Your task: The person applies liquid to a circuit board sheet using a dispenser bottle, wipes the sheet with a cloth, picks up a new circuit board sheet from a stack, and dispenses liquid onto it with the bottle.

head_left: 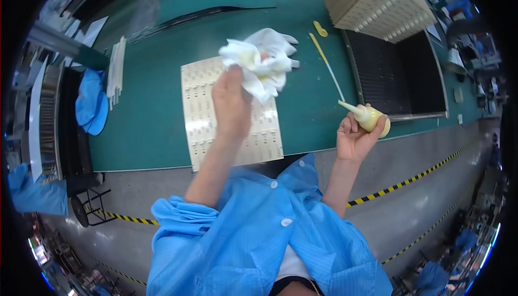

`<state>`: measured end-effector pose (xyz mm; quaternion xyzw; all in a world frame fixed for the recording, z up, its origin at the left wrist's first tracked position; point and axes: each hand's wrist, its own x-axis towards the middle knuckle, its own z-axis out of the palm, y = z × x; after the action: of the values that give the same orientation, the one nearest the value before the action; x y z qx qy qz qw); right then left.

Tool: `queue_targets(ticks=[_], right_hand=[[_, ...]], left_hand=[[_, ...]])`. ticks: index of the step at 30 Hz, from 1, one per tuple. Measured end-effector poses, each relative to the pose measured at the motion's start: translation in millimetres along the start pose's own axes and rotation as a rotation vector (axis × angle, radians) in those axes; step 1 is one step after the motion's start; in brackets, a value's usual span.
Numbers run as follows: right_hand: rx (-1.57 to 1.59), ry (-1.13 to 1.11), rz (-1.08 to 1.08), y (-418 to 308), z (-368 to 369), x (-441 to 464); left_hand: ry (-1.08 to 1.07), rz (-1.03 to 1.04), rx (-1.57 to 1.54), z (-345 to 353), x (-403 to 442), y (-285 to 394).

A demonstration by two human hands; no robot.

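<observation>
My left hand [232, 101], slightly blurred, is closed on a crumpled white cloth [270, 77] with yellowish stains. The cloth hangs over the upper part of a cream-coloured panel [202, 115] that carries rows of small dark marks. Whether cloth and panel touch, I cannot tell. On the right, my right hand [356, 137] has its fingers wrapped round a pale yellow squeeze bottle [373, 120], tilted so that its narrow nozzle points up and left. Between the hands a thin white stick with a yellow end [326, 66] lies on the green table mat [145, 128].
Behind my right hand stands a black ridged tray [377, 69], with a stack of cream panels [377, 4] at its far end. A small yellow object [320, 29] lies near the stick. To the left are several white strips [116, 72] and a blue cap [91, 101].
</observation>
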<state>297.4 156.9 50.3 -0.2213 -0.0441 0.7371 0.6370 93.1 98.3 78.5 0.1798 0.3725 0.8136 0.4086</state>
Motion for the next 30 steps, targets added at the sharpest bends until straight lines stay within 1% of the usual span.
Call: queue_targets(ticks=[2,3,4,6,7,8,9,12,13,16,17,18,19,20,22,23,24,25,26,27,28,29,30], right_hand=[[-0.028,0.043,-0.024,-4,0,-3],[-0.041,0.027,-0.043,-2,3,-5],[-0.041,0.018,-0.056,-5,0,-5],[-0.029,-0.012,-0.068,-10,-5,-2],[-0.049,0.017,-0.091,-11,-5,-3],[-0.071,0.048,-0.115,-13,-5,-5],[-0.096,0.079,-0.138,-15,-5,-5],[-0.17,0.043,-0.138,-14,-19,-4],[-0.182,0.06,-0.126,-12,-26,-2],[-0.234,0.105,-0.076,-7,-39,2],[-0.266,0.101,-0.079,-7,-43,5],[-0.216,0.088,-0.078,-4,-47,8],[-0.243,0.091,-0.12,0,-46,8],[-0.25,0.021,-0.103,-1,-56,11],[-0.274,0.014,-0.12,8,-53,9],[-0.254,-0.023,-0.108,11,-52,10],[-0.235,-0.06,-0.102,15,-52,11],[-0.215,-0.097,-0.1,19,-50,12],[-0.223,-0.089,-0.091,24,-47,13],[-0.232,-0.077,-0.083,28,-43,12],[-0.242,-0.064,-0.078,31,-42,10],[-0.251,-0.07,-0.061,32,-44,12],[-0.275,0.039,-0.11,35,-37,9]], left_hand=[[-0.131,-0.135,-0.07,8,14,-13],[-0.191,-0.195,-0.1,10,18,-16],[-0.2,-0.292,-0.15,21,19,-24],[-0.388,-0.411,0.004,16,31,-59],[-0.472,-0.251,0.366,12,35,-78],[-0.54,-0.088,0.725,15,37,-79],[-0.473,0.101,0.999,12,33,-77],[-0.38,0.21,1.037,6,32,-54],[-0.39,0.325,1.031,-1,32,-42],[-0.212,0.596,1.196,-41,23,10],[-0.075,0.699,1.323,-59,16,35],[0.066,0.804,1.456,-78,5,63],[0.259,0.87,1.543,-97,-12,87],[0.453,0.938,1.617,-118,-34,109],[0.732,0.911,1.639,-177,-87,132],[0.811,0.835,1.535,-210,-116,130],[0.772,0.703,1.614,-242,-151,121],[0.711,0.486,1.595,-273,-185,103],[0.732,0.116,1.569,-289,-213,78],[0.648,-0.264,1.577,-330,-241,46],[0.5,-0.621,1.228,-381,-260,11],[0.253,-0.55,1.401,-433,-277,-40],[0.302,-0.637,1.116,-436,-263,-60]])
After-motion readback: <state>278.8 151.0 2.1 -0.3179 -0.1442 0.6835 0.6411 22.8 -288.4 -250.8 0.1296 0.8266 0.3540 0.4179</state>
